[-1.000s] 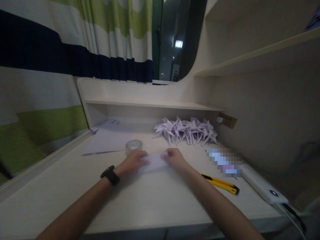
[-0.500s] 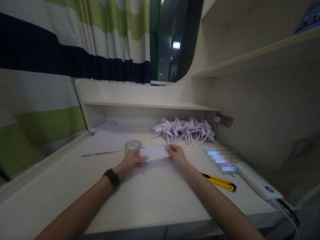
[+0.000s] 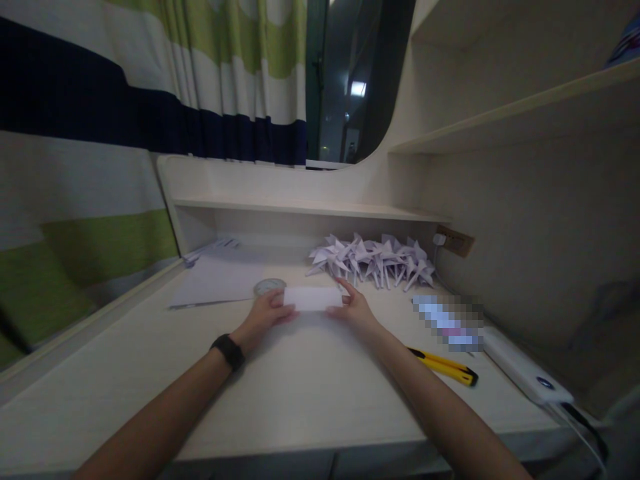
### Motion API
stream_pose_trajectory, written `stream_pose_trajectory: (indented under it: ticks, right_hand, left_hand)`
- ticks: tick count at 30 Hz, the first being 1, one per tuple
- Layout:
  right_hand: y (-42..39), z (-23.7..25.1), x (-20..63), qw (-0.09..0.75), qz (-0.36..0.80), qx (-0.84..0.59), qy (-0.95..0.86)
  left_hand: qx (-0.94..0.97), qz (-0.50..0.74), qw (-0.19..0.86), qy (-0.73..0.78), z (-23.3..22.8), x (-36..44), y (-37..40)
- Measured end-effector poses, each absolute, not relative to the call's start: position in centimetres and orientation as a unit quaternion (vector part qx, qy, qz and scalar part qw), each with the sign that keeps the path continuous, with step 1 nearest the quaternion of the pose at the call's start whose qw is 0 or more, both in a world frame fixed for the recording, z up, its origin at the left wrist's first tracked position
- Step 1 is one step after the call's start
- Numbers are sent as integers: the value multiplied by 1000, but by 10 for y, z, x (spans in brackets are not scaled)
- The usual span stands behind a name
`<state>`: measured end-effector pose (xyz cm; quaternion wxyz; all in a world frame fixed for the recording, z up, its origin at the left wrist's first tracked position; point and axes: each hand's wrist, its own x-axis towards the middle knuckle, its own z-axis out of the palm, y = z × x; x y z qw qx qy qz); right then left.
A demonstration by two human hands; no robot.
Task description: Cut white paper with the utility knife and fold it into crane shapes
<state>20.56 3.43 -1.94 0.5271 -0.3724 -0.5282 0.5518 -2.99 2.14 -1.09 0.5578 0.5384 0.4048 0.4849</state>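
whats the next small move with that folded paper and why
Probably lower the paper strip back onto the desk and press its fold flat. Both hands, left hand and right hand, pinch its ends and hold it just above the desk, and the finished folded shapes behind suggest more creasing is due.

The folded paper (image 3: 313, 298) lies between tape roll (image 3: 269, 287) and utility knife (image 3: 444, 367), before the paper cranes (image 3: 373, 260).
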Motion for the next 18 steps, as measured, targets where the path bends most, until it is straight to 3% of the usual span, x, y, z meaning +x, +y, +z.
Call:
stream_pose_trajectory:
  ticks: [8, 18]
  right_hand:
    - [39, -25, 210, 489, 498, -416, -583]
    - [40, -28, 208, 538, 531, -391, -525]
  left_hand:
    - [501, 508, 592, 375, -12, -33, 26]
    - [559, 496, 537, 392, -16, -33, 28]
